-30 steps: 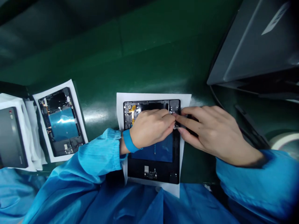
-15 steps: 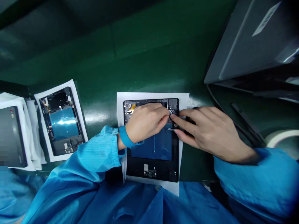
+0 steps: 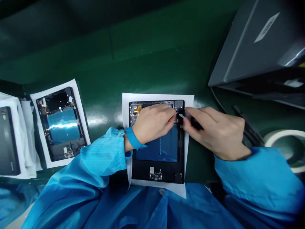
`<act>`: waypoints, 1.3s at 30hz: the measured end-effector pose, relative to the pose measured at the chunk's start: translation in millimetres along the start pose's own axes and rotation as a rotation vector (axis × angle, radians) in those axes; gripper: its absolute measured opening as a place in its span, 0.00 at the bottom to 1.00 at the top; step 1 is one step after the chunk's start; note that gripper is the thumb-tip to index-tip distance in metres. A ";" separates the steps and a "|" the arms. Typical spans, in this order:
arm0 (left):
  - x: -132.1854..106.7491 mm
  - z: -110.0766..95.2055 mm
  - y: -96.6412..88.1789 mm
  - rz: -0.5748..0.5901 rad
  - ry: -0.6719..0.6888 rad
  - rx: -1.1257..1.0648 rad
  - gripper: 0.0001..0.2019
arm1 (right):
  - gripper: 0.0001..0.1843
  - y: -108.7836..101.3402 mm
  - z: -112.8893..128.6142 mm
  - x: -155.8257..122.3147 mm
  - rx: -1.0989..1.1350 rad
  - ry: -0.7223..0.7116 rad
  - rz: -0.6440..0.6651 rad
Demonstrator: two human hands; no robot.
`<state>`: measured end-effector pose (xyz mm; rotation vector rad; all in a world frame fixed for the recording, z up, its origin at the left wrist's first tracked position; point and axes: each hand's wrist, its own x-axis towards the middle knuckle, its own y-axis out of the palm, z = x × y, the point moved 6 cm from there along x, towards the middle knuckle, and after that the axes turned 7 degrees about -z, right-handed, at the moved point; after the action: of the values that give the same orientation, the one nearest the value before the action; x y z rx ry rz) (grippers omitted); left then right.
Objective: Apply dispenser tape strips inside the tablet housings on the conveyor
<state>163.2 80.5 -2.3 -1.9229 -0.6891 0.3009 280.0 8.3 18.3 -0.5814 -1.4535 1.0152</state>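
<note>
At the near edge, blue coat sleeves (image 3: 102, 156) reach in. An opened tablet (image 3: 156, 148) lies on a white sheet (image 3: 157, 97), its small circuit board (image 3: 156, 175) at 6 o'clock. Over its upper half is the left hand (image 3: 156, 122), fingers curled, wearing a blue wristband (image 3: 134, 139); the tablet runs beneath it and out toward 5 o'clock. The right hand (image 3: 215, 132) sits at 3 o'clock from the left, with the tablet toward its 8 and 9 o'clock. Its forefinger and thumb stand apart by the tablet's 2 o'clock edge, a pale strip (image 3: 181, 115) at the thumb tip. Whether either hand grips anything, I cannot tell.

Farther out, a second tablet (image 3: 63, 127) lies at 9 o'clock on the green table (image 3: 147, 71), a tape roll (image 3: 271, 138) at 3 and a grey case (image 3: 252, 54) at 2.
</note>
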 end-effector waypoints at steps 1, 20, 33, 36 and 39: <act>-0.1 0.1 0.1 -0.005 -0.001 0.005 0.12 | 0.10 1.3 1.3 0.2 -0.031 0.001 0.008; -1.6 -1.3 0.6 -0.056 0.020 0.002 0.11 | 0.07 7.8 0.5 -0.4 -0.049 -0.012 0.072; -1.6 -0.9 0.7 -0.049 0.021 0.014 0.11 | 0.05 6.8 1.9 0.9 -0.080 -0.031 0.058; -1.7 -0.8 1.4 -0.038 0.018 0.015 0.11 | 0.05 7.0 1.6 0.3 -0.062 -0.017 0.051; -1.7 -0.6 1.3 -0.043 0.014 0.012 0.11 | 0.05 7.8 1.9 0.7 -0.063 -0.018 0.057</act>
<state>162.6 78.7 -3.3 -1.8943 -0.7174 0.2638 276.4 12.2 12.2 -0.6643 -1.4960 1.0239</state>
